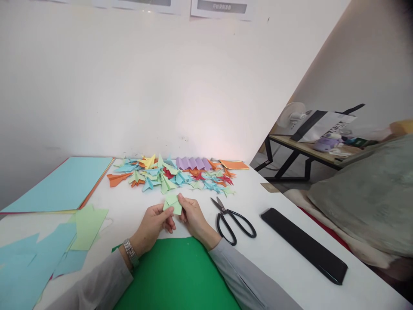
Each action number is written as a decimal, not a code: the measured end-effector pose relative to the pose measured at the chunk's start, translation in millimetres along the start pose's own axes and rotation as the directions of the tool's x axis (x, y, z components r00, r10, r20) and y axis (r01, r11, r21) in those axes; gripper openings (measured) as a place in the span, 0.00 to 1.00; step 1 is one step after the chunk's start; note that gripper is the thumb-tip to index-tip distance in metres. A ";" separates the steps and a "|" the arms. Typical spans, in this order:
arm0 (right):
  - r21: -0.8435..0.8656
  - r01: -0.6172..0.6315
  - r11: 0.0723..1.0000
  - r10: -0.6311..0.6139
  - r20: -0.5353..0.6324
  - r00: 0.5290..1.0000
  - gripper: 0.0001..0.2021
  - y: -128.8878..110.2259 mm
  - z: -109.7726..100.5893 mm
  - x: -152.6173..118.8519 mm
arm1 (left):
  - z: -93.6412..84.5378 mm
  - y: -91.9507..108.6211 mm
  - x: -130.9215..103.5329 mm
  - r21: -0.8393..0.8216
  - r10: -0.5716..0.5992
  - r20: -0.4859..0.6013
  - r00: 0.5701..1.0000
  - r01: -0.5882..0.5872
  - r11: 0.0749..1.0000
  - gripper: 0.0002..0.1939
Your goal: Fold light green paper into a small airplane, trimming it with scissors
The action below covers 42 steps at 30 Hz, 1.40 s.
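A small folded piece of light green paper (173,205) is held up between my two hands, just above the table. My left hand (154,221) pinches its left and lower edge between thumb and fingers. On the other side, my right hand (192,213) grips the right edge, thumb at the upper corner. Several folds cross the paper. Under my forearms lies a green sheet (174,271). Black-handled scissors (230,219) rest to the right of my right hand, blades slightly apart.
Folded paper planes and stars (167,176) are heaped along the wall. Coloured sheets (64,185) lie at the left, with cut paper pieces (41,258) nearer. A long black object (303,245) lies at the right. Beyond the table edge are a person's sleeve (368,193) and another table (306,148).
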State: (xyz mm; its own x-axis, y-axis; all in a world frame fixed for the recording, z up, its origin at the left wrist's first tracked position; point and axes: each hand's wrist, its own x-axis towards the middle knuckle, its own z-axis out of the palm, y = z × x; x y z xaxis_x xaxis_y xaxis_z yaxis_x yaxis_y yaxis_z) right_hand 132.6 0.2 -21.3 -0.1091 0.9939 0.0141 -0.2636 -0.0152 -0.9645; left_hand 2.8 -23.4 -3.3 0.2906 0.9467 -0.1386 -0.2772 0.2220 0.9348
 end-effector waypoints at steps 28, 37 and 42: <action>-0.109 0.003 0.994 0.040 0.391 0.920 0.18 -7.2 -0.1 -10.1 | -9.5 -1.2 3.5 0.013 0.146 -0.122 0.982 -0.145 0.989 0.12; 0.011 -0.023 1.000 0.021 0.148 0.989 0.13 -2.8 -0.5 -4.8 | -2.4 7.6 1.8 -0.044 0.119 -0.178 0.977 -0.129 0.991 0.13; -0.006 0.000 1.000 0.000 0.101 0.995 0.14 -0.9 -0.4 -3.3 | -4.0 4.2 3.3 -0.054 0.124 -0.173 0.977 -0.135 0.989 0.13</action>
State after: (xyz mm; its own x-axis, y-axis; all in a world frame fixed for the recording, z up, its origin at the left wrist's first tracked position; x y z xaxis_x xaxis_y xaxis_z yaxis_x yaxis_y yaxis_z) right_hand 133.6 -3.0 -20.6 -0.2049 0.9779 0.0404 -0.2581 -0.0141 -0.9660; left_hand -1.0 -18.5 -1.1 0.0914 0.9929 -0.0762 -0.3633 0.1045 0.9258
